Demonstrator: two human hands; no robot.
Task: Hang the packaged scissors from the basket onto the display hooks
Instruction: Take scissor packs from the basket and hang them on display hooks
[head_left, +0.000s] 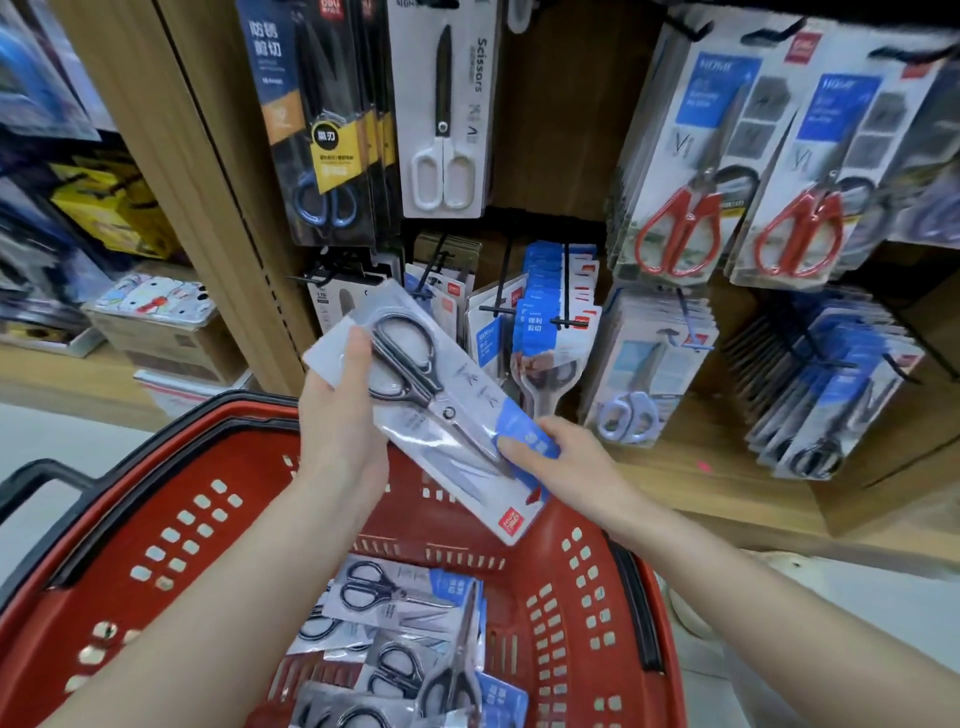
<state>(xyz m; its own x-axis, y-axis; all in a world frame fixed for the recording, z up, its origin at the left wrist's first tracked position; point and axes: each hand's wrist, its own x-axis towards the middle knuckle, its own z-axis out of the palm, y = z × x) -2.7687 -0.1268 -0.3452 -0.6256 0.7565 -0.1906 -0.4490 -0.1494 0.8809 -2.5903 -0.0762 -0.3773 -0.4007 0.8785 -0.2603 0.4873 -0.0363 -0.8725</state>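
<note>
Both my hands hold one pack of black-handled scissors (441, 410) above the red basket (171, 525), tilted with its handle end up and left. My left hand (340, 410) grips that upper end, thumb on the front. The lower blue-labelled part is pinched by my right hand (558, 457). Several more packs of the same scissors (395, 639) lie in the basket's bottom. Black display hooks (566, 312) stick out of the wooden wall just behind the held pack, most carrying blue and white packs.
Hanging rows fill the wall: black-and-yellow packs (322, 130), white-handled scissors (444, 109), red-handled scissors (680, 156) at the upper right, blue packs (826, 384) lower right. A wooden shelf with boxes (161, 332) stands to the left. The basket's black handle (41, 488) is at the left.
</note>
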